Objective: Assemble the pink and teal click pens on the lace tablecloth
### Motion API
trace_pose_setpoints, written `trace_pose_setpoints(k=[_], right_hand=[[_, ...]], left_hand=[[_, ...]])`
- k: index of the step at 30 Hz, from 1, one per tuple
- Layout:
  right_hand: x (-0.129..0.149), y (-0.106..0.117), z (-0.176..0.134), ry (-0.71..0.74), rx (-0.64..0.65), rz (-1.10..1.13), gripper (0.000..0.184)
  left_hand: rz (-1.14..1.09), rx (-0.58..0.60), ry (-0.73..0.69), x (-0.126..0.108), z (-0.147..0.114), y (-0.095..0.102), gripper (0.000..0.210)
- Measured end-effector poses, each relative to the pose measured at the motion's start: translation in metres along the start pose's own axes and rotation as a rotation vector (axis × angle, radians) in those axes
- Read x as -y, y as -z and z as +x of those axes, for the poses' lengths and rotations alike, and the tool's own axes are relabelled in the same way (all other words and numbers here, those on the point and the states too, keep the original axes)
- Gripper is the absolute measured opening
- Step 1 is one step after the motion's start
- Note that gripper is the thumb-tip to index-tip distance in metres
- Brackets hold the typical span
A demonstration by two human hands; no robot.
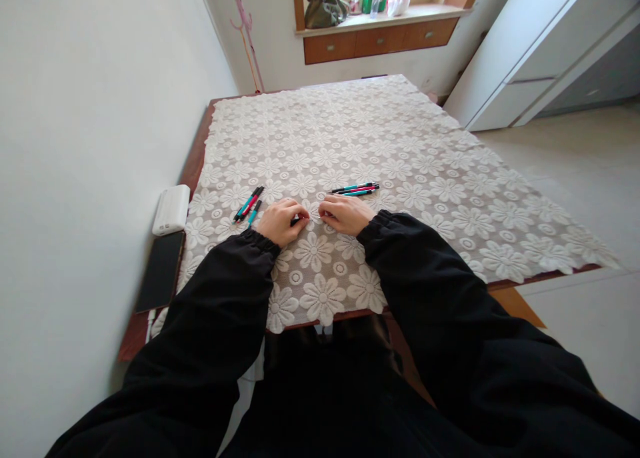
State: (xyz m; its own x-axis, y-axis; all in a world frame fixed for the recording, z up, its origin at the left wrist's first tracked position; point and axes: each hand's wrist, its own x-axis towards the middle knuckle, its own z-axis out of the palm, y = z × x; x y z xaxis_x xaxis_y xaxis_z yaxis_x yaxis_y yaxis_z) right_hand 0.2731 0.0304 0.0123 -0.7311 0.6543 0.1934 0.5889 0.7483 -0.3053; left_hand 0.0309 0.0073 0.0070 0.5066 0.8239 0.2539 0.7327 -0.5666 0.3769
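My left hand [283, 222] is closed around a slim black pen part [296, 221], most of it hidden by the fingers. Facing it across a narrow gap, my right hand [347, 214] has its thumb and fingers pinched together; a small pale bit shows at the fingertips, too small to name. Left of my left hand lie several pens [249, 203] in teal, red and black, with a shorter teal and black piece [255, 213] beside them. Just beyond my right hand, another group of pens [356, 189] in the same colours lies side by side.
A floral lace cloth [320, 131] covers the table. Along its left edge are a white power bank [171, 209] and a dark phone [160, 271] with a cable, close to the wall. Bags stand on the far window sill [380, 19]; a white cabinet [520, 51] is at right.
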Motion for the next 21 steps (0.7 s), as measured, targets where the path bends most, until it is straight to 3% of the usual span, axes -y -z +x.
trace_pose_setpoints(k=[21], right_hand=[[-0.0002, 0.0011, -0.0001, -0.002, 0.001, 0.013, 0.015]], left_hand=[[0.017, -0.008, -0.014, -0.0002, -0.0001, 0.0005, 0.013]])
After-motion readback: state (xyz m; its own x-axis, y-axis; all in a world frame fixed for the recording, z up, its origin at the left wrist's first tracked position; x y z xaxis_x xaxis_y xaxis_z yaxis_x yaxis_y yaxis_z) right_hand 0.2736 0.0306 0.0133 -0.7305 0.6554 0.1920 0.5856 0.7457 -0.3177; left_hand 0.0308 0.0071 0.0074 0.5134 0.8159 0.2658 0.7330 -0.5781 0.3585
